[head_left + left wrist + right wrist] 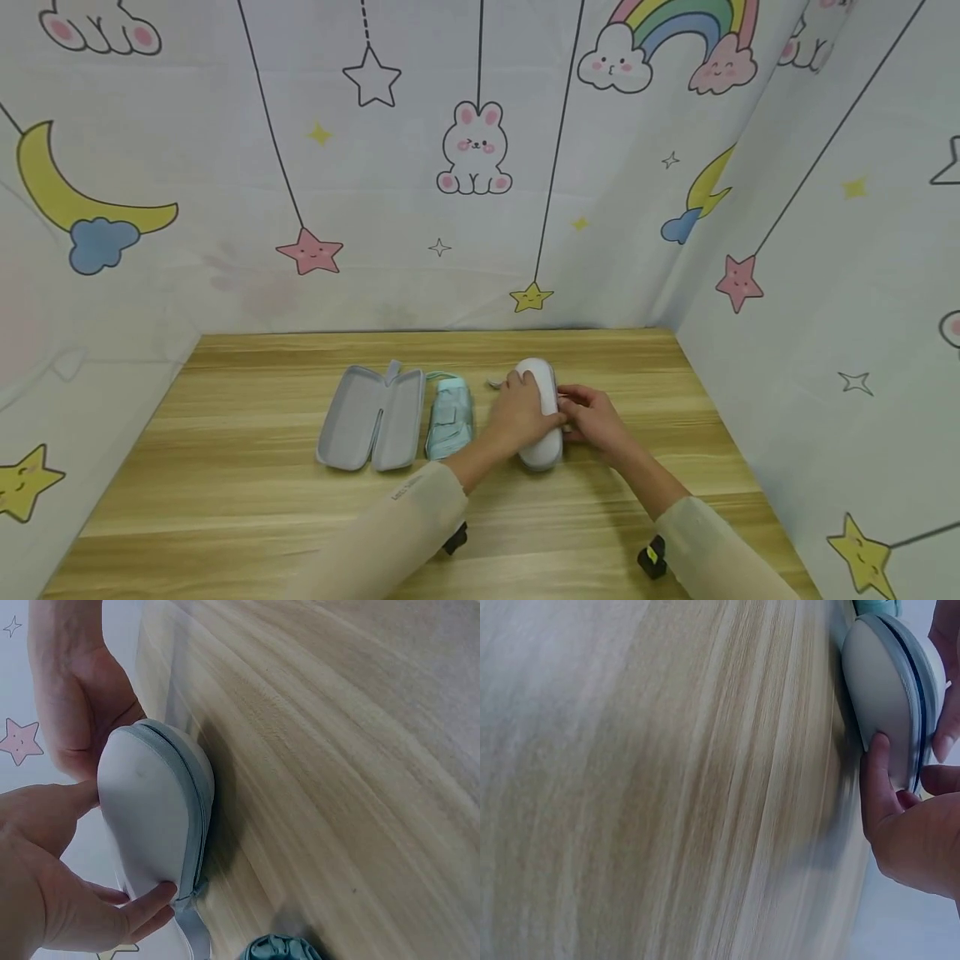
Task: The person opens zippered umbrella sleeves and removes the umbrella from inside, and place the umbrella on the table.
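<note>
A pale grey zippered hard case (540,457), long and rounded, is upright on the table between the two hands. My left hand (519,414) grips it from the left, with the thumb on the near side and the fingers round the far part. At its right side my right hand (596,421) holds the case by the zip edge. In the right wrist view, one finger lies on the lower shell and another touches the zip band (919,682). The zip pull is hidden. A fabric strap (193,930) hangs from the far end.
Left of the hands a folded light-teal umbrella (452,417) with a wrist cord lies on the wooden table (225,467). Beside it an open grey case (348,417) lies flat. Patterned cloth walls (405,183) stand behind and at both sides.
</note>
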Motion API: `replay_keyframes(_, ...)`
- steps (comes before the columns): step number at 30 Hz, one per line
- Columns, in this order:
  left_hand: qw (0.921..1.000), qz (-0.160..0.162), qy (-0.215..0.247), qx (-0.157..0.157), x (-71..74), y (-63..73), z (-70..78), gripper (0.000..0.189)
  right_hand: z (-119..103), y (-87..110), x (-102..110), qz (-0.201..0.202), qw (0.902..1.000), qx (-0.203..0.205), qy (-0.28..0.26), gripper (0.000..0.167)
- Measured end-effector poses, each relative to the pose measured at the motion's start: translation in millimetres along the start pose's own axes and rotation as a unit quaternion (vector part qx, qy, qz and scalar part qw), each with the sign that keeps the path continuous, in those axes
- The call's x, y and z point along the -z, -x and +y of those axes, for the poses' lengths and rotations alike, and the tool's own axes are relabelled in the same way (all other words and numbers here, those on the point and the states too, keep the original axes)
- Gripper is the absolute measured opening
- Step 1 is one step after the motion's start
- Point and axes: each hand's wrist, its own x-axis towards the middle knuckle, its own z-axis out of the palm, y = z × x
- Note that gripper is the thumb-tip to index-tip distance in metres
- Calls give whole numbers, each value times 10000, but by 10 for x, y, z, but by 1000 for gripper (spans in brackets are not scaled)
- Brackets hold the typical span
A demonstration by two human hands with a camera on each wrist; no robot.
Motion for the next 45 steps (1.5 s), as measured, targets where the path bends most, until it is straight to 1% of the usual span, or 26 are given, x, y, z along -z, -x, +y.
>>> replay_keyframes(5,9992,-159,368,16,64,12,-35,87,10,2,-4,105,9999,15,3,42)
replay_keyframes(9,9987,-281,424,97,102,7,-53,87,-26,28,-20,120,9999,79,23,43)
replay_keyframes(12,9985,-345,402,170,127,0,-57,83,-52,41,-32,110,9999,114,51,43)
replay_keyframes(16,9978,-411,440,263,173,2,-57,78,-68,50,-36,121,9996,141,216,42)
replay_keyframes(19,9971,-471,513,312,214,8,-67,79,-64,49,-29,175,9988,188,417,40)
replay_keyframes(24,9952,-541,746,341,293,0,-110,78,-29,19,-10,331,9974,221,606,40)
replay_keyframes(30,9905,-712,1055,521,389,5,-174,78,-2,1,5,470,9955,207,793,38)
replay_keyframes(33,9886,-759,1192,526,426,14,-200,74,19,-9,17,558,9940,209,919,35)
replay_keyframes(35,9862,-732,1405,489,454,23,-215,68,30,-16,23,618,9933,219,949,33)
replay_keyframes(37,9819,-737,1681,468,476,32,-233,62,38,-21,29,651,9924,257,1014,32)
replay_keyframes(41,9696,-781,2274,447,520,50,-278,57,50,-28,36,691,9902,315,1171,30)
replay_keyframes(45,9597,-901,2617,493,538,56,-348,55,60,-40,48,726,9884,337,1293,31)
